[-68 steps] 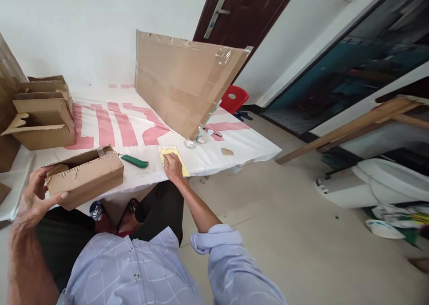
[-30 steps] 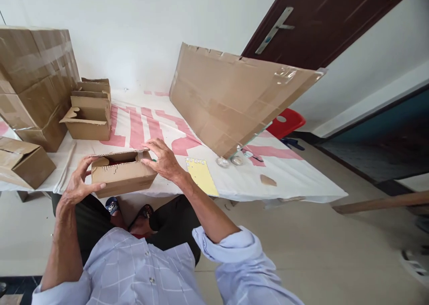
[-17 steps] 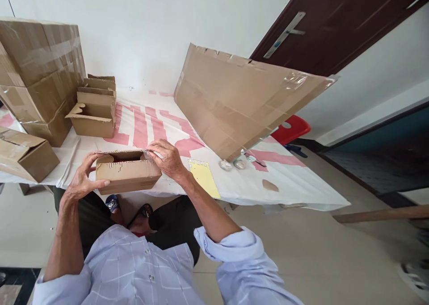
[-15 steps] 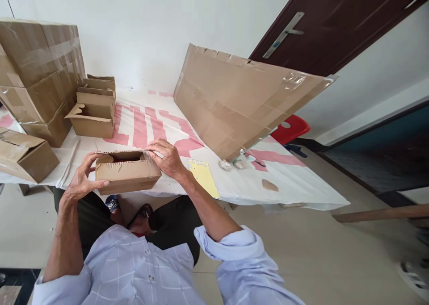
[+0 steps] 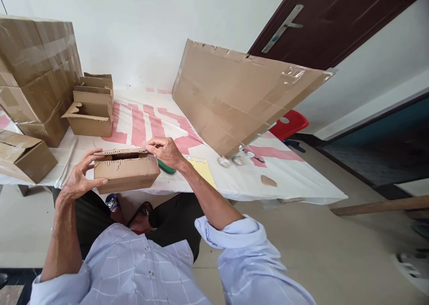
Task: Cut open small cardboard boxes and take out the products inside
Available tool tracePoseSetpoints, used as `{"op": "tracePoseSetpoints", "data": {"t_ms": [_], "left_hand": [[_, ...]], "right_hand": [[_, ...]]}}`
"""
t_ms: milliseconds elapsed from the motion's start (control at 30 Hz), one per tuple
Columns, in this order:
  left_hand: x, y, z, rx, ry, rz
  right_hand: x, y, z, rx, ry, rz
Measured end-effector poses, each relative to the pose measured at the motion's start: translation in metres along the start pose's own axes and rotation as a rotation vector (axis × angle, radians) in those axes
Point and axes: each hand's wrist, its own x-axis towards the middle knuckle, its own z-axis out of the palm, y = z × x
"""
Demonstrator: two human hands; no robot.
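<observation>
A small cardboard box (image 5: 126, 174) stands at the table's near edge, its lid flap tilted over the top with a dark gap still showing. My left hand (image 5: 77, 176) grips the box's left end, thumb on the front face and fingers up at the flap's corner. At the top right corner, my right hand (image 5: 166, 152) pinches the flap's edge with its fingertips. Partly hidden under that hand lies a green object (image 5: 166, 167), whose kind I cannot make out. A yellow notepad sheet (image 5: 203, 170) lies just right of the right wrist.
Several open small boxes (image 5: 90, 117) stand behind on the left, beside stacked taped cartons (image 5: 43, 68). A closed carton (image 5: 28, 155) sits far left. A large cardboard sheet (image 5: 231, 90) leans upright at the back. Tape rolls (image 5: 224, 161) rest near its lower corner.
The box's lid flap has come down and the opening looks narrower. My right hand has shifted slightly on the corner, and the green object now shows beneath it. The view has moved slightly.
</observation>
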Motion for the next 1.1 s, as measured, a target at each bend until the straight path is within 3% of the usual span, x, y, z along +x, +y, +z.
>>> {"op": "tracePoseSetpoints", "data": {"t_ms": [333, 700, 1100], "left_hand": [[0.000, -0.002, -0.001, 0.001, -0.010, 0.007], [0.000, -0.003, -0.001, -0.005, -0.010, -0.017], [0.001, -0.009, 0.000, -0.023, 0.004, 0.015]], "right_hand": [[0.014, 0.001, 0.000, 0.236, -0.020, 0.189], [0.016, 0.002, -0.004, 0.237, -0.069, 0.174], [0.012, -0.012, -0.006, 0.147, -0.111, 0.093]]}}
